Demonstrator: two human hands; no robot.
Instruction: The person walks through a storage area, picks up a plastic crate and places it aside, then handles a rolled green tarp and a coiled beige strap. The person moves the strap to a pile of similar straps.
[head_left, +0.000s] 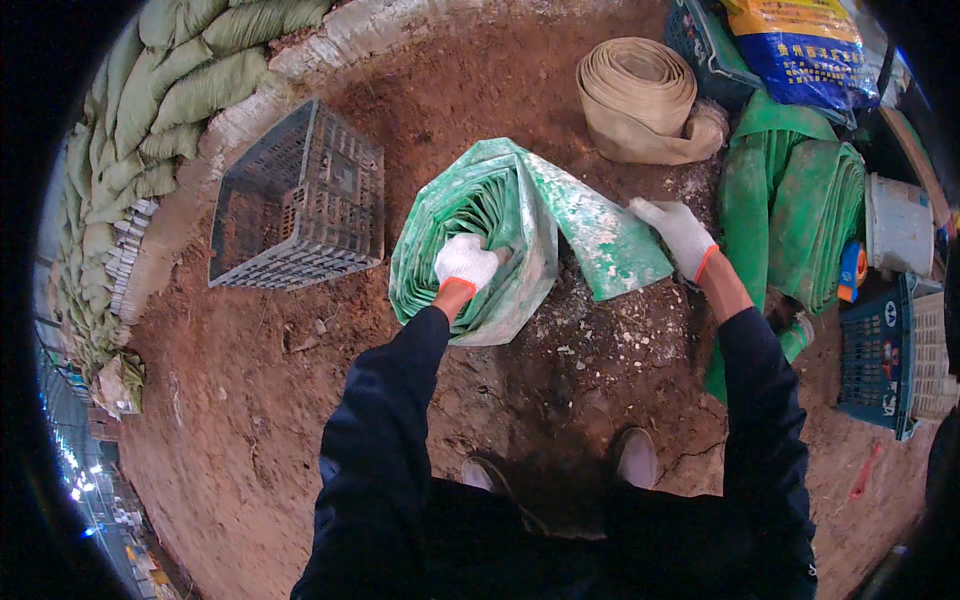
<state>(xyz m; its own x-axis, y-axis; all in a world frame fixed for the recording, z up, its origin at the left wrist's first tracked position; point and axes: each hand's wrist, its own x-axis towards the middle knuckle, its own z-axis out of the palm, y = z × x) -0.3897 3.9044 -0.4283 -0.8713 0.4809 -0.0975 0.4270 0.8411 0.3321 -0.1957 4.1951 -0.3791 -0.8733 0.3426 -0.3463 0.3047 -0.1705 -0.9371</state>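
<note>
A coil of green lay-flat hose (525, 277), smeared with pale flaking residue, stands on the dirt floor in front of me. Its free end (607, 240) fans out to the right as a flat strip. My left hand (465, 259), in a white knit glove with an orange cuff, is curled at the coil's middle, gripping the inner layers; the fingertips are hidden. My right hand (675, 229), gloved alike, holds the upper right edge of the free end, its fingers partly out of sight behind the strip.
A grey plastic crate (341, 187) lies tipped at left, near stacked green sandbags (210, 90). Beyond the coil sits a beige hose roll (637, 97). More folded green hose (817, 217), a white bucket (900, 225) and a blue crate (874, 360) line the right. Pale flakes (600, 345) litter the ground.
</note>
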